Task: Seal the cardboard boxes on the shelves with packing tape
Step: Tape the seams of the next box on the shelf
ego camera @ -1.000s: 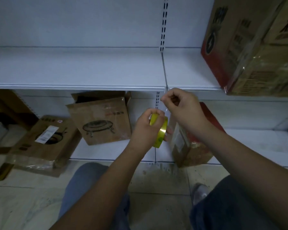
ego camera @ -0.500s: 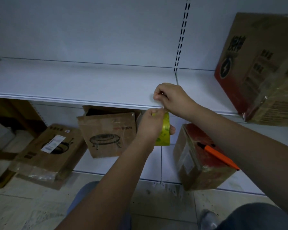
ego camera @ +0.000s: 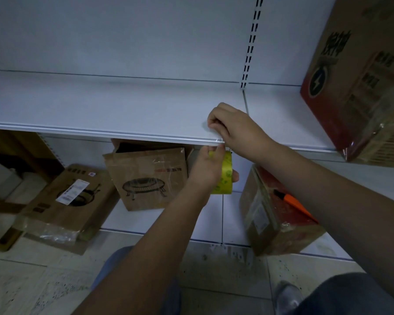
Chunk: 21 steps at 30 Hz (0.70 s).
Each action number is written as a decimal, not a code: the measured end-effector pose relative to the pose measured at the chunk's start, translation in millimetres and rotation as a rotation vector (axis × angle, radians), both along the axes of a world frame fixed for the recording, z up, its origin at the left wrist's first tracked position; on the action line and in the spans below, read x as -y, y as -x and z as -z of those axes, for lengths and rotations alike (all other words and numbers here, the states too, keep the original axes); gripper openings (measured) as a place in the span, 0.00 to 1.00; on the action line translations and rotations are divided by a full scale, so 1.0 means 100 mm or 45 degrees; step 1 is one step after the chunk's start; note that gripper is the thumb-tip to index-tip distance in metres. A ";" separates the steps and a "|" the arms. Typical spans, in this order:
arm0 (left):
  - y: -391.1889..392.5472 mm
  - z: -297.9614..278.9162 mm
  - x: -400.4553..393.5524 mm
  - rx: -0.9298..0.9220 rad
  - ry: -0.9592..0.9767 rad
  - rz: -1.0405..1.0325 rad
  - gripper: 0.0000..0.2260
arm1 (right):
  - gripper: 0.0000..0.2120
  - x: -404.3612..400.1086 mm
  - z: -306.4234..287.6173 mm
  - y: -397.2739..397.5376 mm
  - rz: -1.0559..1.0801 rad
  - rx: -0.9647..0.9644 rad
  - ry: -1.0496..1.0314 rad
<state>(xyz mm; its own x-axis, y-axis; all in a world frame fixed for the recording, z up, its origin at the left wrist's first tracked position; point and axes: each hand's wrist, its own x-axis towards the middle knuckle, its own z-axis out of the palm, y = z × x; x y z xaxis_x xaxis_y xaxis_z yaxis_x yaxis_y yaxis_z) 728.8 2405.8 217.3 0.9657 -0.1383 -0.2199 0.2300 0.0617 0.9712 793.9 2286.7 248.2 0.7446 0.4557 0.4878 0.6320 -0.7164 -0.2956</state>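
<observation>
My left hand (ego camera: 205, 169) grips a yellow roll of clear packing tape (ego camera: 224, 176) just under the front edge of the white middle shelf (ego camera: 123, 114). My right hand (ego camera: 234, 130) pinches the free end of the tape (ego camera: 218, 140) at that shelf edge, directly above the roll. A brown box with a trampoline drawing (ego camera: 148, 176) stands on the lower shelf behind my left hand, its top flaps open. A red-topped box (ego camera: 278, 217) sits to the right, below my right forearm.
An orange-handled knife (ego camera: 291, 201) lies on the red-topped box. A large box with a lightning emblem (ego camera: 359, 83) stands on the middle shelf at right. A flat box with a white label (ego camera: 71, 198) leans at lower left. My knees and a shoe (ego camera: 289, 296) are over the tiled floor.
Both hands rose from in front of the lower shelf to the middle shelf's front edge. The right hand now holds the tape end at that edge, with the roll just below it.
</observation>
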 end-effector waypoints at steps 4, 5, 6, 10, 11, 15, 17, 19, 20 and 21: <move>-0.03 0.06 0.01 0.022 0.001 0.003 0.11 | 0.04 -0.01 -0.03 0.00 0.058 0.174 0.227; -0.04 0.07 0.01 0.027 0.002 0.001 0.11 | 0.04 -0.02 -0.01 0.01 0.088 0.199 0.272; -0.04 0.07 0.02 0.043 -0.003 -0.003 0.11 | 0.05 -0.04 0.02 0.02 0.118 0.229 0.313; -0.03 0.08 0.04 0.115 -0.053 -0.003 0.10 | 0.20 0.03 -0.01 -0.01 0.333 0.244 0.430; -0.03 0.08 0.04 0.123 -0.072 -0.002 0.11 | 0.34 0.12 -0.10 -0.05 0.444 0.153 0.480; 0.01 0.03 0.02 0.056 -0.131 -0.012 0.13 | 0.37 0.49 -0.17 -0.15 0.446 -0.288 0.368; 0.04 -0.05 0.02 0.042 -0.160 0.010 0.14 | 0.28 0.56 -0.04 -0.08 0.400 -0.376 0.308; -0.05 -0.10 0.03 -0.016 -0.192 -0.018 0.21 | 0.28 0.53 0.04 -0.03 0.401 -0.371 0.365; -0.09 -0.11 0.04 -0.068 -0.170 -0.050 0.23 | 0.29 0.52 0.04 -0.01 0.394 -0.379 0.400; -0.16 -0.12 0.04 -0.132 -0.121 -0.095 0.25 | 0.31 0.51 0.02 0.01 0.392 -0.387 0.424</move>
